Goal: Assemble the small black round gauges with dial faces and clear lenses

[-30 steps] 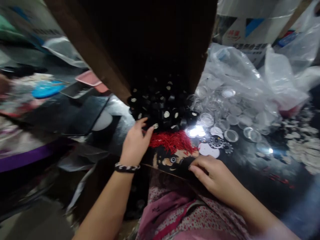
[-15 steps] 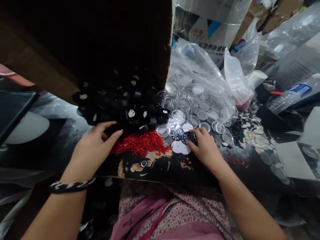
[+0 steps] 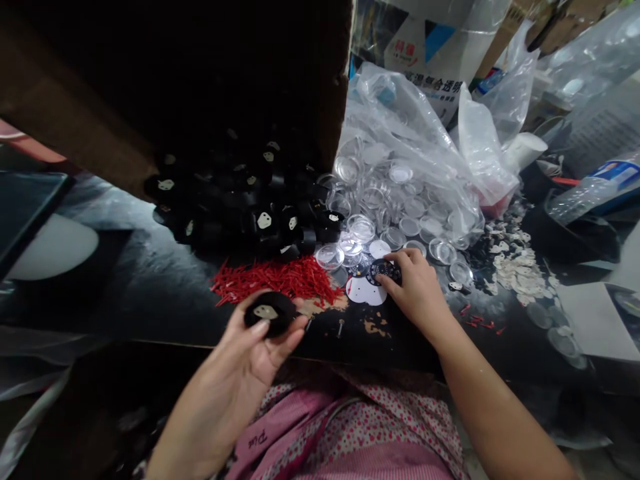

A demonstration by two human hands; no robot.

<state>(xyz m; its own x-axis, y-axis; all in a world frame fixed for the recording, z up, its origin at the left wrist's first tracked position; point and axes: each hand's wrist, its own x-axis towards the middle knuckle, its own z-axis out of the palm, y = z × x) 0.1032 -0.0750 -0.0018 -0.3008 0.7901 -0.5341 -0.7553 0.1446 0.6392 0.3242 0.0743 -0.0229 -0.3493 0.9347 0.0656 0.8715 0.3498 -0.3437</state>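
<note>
- A black round housing (image 3: 281, 315) sits up off the bench in the left hand (image 3: 237, 363), just in front of the red pile; a pale plate with small dark holes faces up on it.
- That left hand curls closed around the housing, thumb near the plate and fingers along the far rim and right side.
- Over to its right, the right hand (image 3: 419, 288) has its fingers bent and drawn narrow, touching a dark printed disc (image 3: 379, 269); from here I cannot tell whether it grips the disc or only rests there.
- Just beside that disc lies a white flat piece (image 3: 367, 293) with a rounded outline.
- Between the hands and beyond them spreads a pile of thin red pieces (image 3: 280, 279).
- Two small screws (image 3: 341, 327) lie near the bench's front edge.
- Behind the red pile, a heap of black housings (image 3: 240, 223) spills from the mouth of a brown box (image 3: 105, 127).
- Right of that heap, clear round covers (image 3: 393, 238) crowd under and around a clear plastic bag (image 3: 425, 117).
- Farther right are a heap of pale plates (image 3: 523, 270) and a plastic bottle (image 3: 590, 190).
- All this stands on a worn black bench (image 3: 160, 313).
</note>
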